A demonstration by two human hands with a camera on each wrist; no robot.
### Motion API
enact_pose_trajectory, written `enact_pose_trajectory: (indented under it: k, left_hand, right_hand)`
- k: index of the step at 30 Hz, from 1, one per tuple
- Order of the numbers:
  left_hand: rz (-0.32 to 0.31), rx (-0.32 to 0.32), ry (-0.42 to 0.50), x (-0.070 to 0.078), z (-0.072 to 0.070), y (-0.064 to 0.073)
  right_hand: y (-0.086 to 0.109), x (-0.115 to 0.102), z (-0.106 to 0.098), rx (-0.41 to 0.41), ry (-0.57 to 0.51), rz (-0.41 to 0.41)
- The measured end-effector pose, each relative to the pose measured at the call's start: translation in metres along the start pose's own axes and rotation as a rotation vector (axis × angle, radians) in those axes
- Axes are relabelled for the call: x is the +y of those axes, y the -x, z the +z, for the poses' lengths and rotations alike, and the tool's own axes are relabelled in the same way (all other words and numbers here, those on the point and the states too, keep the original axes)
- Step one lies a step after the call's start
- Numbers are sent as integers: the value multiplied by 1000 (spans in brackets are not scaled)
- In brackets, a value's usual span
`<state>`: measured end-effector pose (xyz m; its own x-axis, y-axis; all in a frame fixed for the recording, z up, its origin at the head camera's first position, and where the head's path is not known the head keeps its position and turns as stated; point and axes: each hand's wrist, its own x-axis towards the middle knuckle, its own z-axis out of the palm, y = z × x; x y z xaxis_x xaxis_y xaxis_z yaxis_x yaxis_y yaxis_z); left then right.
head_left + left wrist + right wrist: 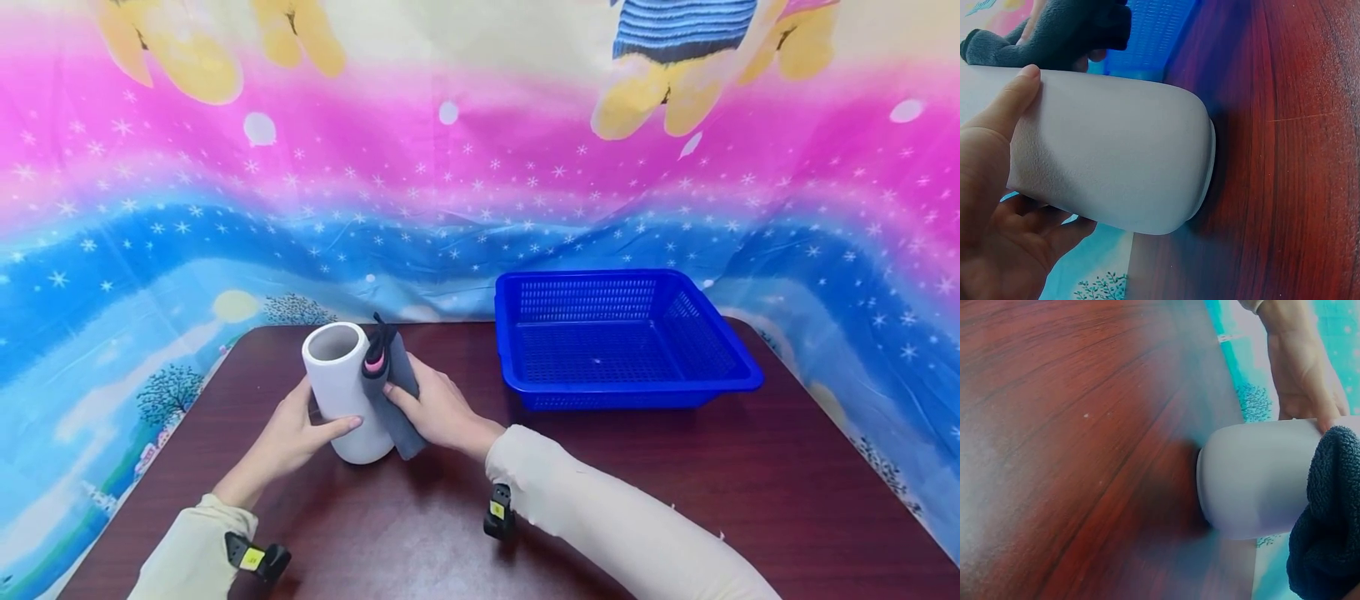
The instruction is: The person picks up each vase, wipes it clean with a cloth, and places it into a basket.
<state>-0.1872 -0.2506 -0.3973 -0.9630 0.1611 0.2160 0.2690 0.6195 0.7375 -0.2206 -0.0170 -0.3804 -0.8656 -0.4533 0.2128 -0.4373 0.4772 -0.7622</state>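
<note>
A white, smooth vase (pixel 347 400) with a round open mouth has its base at the tabletop, on the left part of the table. My left hand (pixel 294 429) grips it from the left, thumb across the near side and fingers around the back. In my right hand (pixel 442 408) is a dark grey cloth (pixel 401 421), held against the vase's right side. A black cord loop with a pink bit (pixel 377 362) shows at the cloth's upper end. The left wrist view shows the left thumb on the vase wall (pixel 1116 150). Folded cloth (pixel 1329 519) partly covers the vase in the right wrist view.
A blue plastic basket (pixel 630 387) with perforated walls stands at the back right of the dark red wooden table (pixel 637 467). Behind the table hangs a colourful printed curtain (pixel 450 192). Each wrist wears a small black camera mount (pixel 498 512).
</note>
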Motion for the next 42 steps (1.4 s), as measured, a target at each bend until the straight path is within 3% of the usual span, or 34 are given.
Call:
enact_pose_trajectory:
  k: [7,21,37,42]
  left_hand:
    - [-18,-2,-3,1,-1,0]
    - [-14,0,-5,0,0,-1]
    - [-19,10,-10,-3,1,0]
    - [-20,11,-6,-2,1,0]
  right_hand:
    - [5,10,5,-19,103,25]
    - [6,14,6,-25,147,34]
    - [15,34,11,-163,278,110]
    - [15,36,12,-165,309,103]
